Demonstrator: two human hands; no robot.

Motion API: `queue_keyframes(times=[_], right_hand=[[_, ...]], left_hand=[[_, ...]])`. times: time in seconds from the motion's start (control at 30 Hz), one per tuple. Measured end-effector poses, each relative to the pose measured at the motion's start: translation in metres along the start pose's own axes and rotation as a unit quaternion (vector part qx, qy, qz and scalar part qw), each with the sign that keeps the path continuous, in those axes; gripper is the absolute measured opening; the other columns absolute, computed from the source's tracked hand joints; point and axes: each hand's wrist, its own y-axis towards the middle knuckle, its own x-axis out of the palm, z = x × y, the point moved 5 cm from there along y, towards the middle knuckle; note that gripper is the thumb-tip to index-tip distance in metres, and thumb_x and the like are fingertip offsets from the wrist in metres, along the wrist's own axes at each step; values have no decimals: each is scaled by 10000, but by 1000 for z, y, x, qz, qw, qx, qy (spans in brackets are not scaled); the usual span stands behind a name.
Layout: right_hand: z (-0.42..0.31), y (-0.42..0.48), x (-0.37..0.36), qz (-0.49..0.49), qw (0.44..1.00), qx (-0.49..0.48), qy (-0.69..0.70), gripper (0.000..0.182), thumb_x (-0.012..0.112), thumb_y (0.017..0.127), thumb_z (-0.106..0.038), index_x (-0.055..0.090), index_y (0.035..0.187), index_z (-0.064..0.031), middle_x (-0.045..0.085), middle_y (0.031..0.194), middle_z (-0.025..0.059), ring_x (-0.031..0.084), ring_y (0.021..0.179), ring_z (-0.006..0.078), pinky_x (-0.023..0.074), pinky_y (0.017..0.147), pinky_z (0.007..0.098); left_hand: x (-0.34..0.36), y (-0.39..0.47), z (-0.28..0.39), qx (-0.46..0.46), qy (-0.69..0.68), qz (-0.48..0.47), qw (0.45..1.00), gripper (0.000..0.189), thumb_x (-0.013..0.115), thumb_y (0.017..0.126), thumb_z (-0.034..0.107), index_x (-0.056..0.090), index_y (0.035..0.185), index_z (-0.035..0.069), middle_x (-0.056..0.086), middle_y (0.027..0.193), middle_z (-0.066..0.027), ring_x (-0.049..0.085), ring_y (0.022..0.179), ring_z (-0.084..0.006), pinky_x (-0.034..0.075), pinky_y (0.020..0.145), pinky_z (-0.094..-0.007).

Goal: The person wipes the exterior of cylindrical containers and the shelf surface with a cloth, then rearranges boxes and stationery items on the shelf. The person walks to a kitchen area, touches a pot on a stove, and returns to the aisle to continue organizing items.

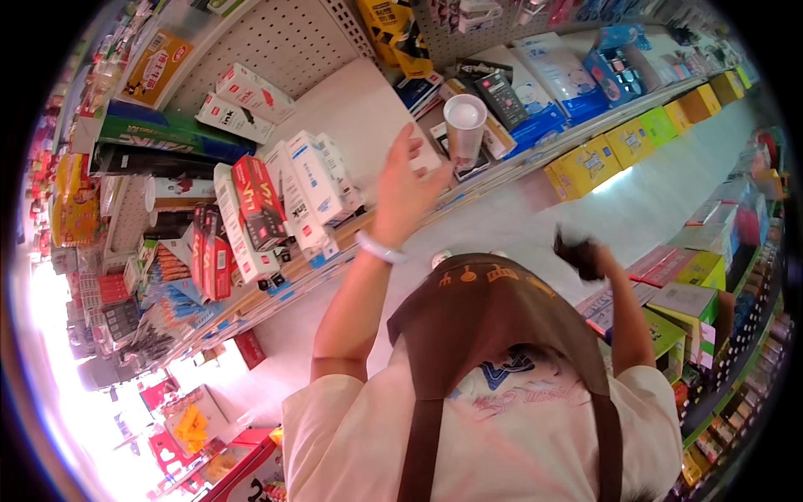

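My left hand point(411, 182), with a pale bangle at the wrist, reaches over the shelf edge with its fingers apart and nothing in it. Just right of its fingers stands a clear plastic cup point(465, 128) with a whitish lid or bottom up. Beyond the hand lies a bare white shelf board point(351, 106). White ink boxes point(313, 182) and a red box point(258, 194) are left of the hand. Out over the aisle, my right hand point(602, 260) is closed on a dark brown or black cloth-like thing point(577, 252), blurred.
Blue-and-white packs point(558, 81) and a blue display box point(618, 72) line the shelf at the upper right. Yellow boxes point(586, 166) hang along its front edge. Cartons point(680, 307) stand at the right, near my right arm. A perforated back panel point(270, 44) rises behind the shelf.
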Motion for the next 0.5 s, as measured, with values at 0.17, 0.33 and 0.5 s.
queue_keyframes(times=[0.17, 0.33, 0.5], right_hand=[[39, -71, 10, 107, 931, 217, 273, 307, 618, 920, -261, 687, 1018, 21, 712, 1022, 209, 692, 930, 319, 525, 809, 428], [25, -81, -11, 314, 847, 125, 410, 346, 504, 1029, -270, 626, 1167, 23, 700, 1035, 91, 618, 940, 176, 481, 858, 314], [-57, -108, -140, 350, 814, 195, 421, 340, 521, 1030, -288, 616, 1124, 24, 649, 884, 82, 543, 796, 152, 464, 751, 314]], left_hand=[[55, 48, -49, 19, 135, 105, 985, 984, 853, 724, 218, 278, 1473, -61, 489, 1389, -244, 541, 1228, -323, 453, 1038, -391], [91, 70, -55, -57, -20, 75, 995, 845, 873, 689, 190, 398, 1356, -19, 527, 1339, -230, 542, 1237, -340, 433, 1050, -407], [91, 59, -16, 103, -73, 105, 987, 770, 877, 700, 137, 452, 1327, -3, 562, 1271, -152, 558, 1161, -278, 424, 1024, -391]])
